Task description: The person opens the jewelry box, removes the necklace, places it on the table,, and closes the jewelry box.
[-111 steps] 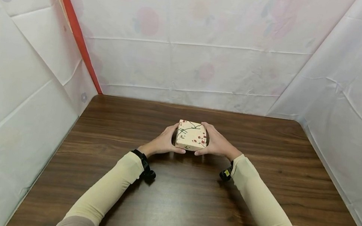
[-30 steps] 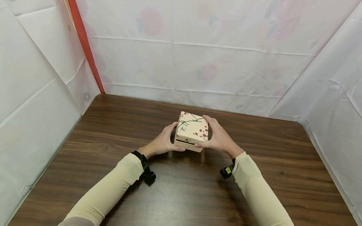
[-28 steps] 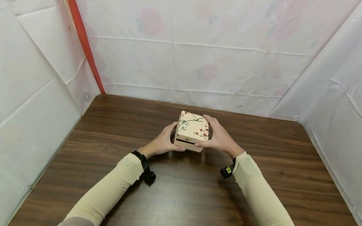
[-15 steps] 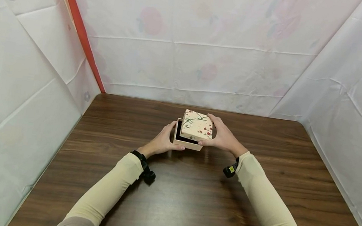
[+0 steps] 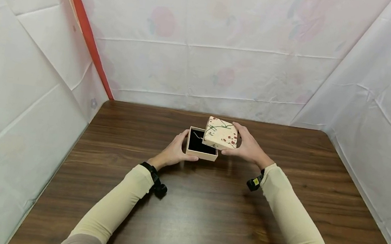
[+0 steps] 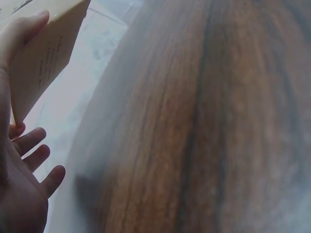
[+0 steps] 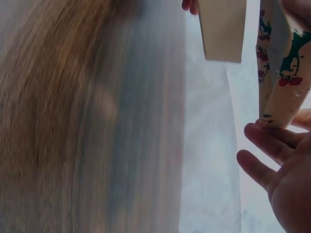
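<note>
My left hand (image 5: 174,151) grips the cream cardboard box base (image 5: 201,155) at its left side, thumb along the near wall. Black lining shows inside the base, with a thin, shiny, chain-like piece (image 5: 197,135) at its back left. The right part of the interior is hidden under the box lid (image 5: 221,134). This lid, cream with green branches and red blossoms, is held by my right hand (image 5: 249,147), slightly raised and shifted right of the base. In the left wrist view, small print marks the base's underside (image 6: 43,63). The right wrist view shows the lid (image 7: 286,102) apart from the base (image 7: 223,34).
The dark wood-grain table (image 5: 184,210) spreads out around the arms. White patterned sheets (image 5: 201,74) stand behind it and at both sides, with a red strip (image 5: 85,31) at the left corner. Black camera straps (image 5: 153,178) circle the wrists.
The lid, closed on the box at first, has been lifted by my right hand and moved right, baring the black interior and the chain-like piece. My left hand keeps its hold on the base.
</note>
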The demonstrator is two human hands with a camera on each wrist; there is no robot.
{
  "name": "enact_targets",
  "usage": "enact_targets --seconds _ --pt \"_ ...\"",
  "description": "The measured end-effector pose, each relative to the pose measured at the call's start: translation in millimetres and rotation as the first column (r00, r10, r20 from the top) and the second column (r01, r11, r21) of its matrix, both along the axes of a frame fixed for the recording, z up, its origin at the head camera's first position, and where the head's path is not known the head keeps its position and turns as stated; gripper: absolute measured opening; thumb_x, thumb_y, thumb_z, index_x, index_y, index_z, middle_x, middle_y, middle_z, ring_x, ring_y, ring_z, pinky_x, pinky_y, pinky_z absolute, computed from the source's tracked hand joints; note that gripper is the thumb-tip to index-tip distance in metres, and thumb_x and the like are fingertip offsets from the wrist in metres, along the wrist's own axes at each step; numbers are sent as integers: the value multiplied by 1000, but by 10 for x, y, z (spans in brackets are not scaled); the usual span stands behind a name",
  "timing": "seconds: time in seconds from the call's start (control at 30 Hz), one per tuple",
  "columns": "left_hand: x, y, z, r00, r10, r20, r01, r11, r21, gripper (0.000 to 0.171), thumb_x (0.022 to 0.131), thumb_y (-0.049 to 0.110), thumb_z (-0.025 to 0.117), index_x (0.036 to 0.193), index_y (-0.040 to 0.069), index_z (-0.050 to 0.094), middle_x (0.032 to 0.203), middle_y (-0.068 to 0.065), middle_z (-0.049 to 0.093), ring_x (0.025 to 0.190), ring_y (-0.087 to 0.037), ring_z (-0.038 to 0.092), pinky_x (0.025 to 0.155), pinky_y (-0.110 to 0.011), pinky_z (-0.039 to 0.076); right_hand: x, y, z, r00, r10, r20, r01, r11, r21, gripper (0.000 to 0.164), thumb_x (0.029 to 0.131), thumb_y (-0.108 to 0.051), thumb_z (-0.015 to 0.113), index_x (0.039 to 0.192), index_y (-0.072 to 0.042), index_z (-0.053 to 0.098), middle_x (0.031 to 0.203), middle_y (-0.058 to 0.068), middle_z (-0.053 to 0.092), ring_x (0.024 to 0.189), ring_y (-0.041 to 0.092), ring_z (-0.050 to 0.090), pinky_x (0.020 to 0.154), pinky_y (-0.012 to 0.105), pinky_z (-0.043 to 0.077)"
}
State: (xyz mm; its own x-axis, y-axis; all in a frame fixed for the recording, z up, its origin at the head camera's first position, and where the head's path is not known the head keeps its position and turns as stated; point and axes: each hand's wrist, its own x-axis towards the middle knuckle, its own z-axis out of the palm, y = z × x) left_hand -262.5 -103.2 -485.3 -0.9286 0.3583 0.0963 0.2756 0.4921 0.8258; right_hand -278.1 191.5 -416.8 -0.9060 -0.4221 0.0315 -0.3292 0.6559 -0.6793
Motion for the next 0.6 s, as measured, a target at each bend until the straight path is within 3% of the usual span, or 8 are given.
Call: enact_targets --seconds 0.23,0.6 --pt "-12 -33 -13 1000 -2 -16 2 1000 6 102 72 43 84 152 24 24 143 -10 40 132 -30 37 107 -58 33 -64 198 -33 998 -68 19 68 997 -19 114 72 -43 84 158 -17 14 145 17 34 121 31 44 101 54 38" --pt "-22 -60 -33 1000 8 -13 -8 1000 23 101 71 44 84 151 24 26 142 -11 40 132 -30 37 107 -59 33 -93 419 -160 990 -134 44 133 991 32 112 74 -41 82 158 -13 13 151 20 29 125 34 41 104 57 34"
